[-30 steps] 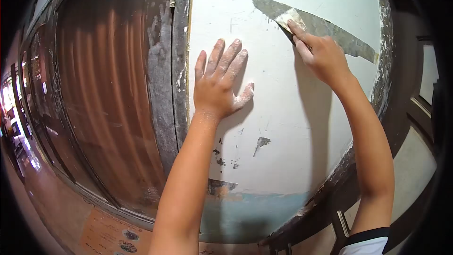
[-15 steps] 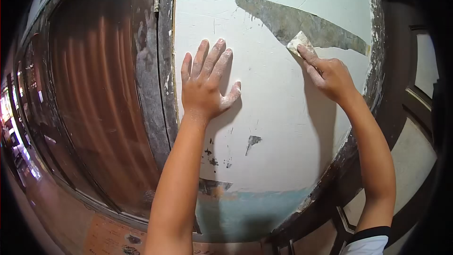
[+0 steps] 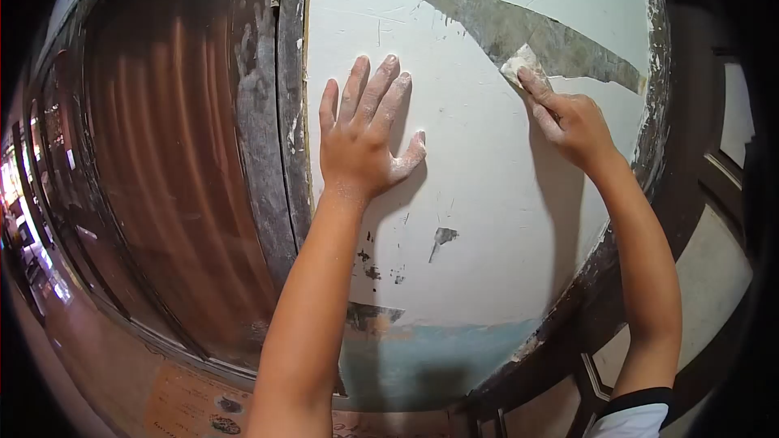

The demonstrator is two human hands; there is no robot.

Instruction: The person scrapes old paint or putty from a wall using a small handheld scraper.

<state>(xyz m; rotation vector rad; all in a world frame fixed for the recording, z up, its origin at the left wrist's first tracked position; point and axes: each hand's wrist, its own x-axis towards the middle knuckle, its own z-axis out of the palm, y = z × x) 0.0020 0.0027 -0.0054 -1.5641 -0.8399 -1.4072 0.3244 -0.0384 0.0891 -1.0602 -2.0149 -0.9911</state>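
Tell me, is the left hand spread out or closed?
Spread: the left hand lies flat on the white panel, fingers apart.

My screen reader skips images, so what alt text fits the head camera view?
A person's right hand presses a small pale pad against a white-painted panel at the lower edge of a bare grey patch. The left hand lies flat on the panel, fingers spread, beside a dark wooden frame.
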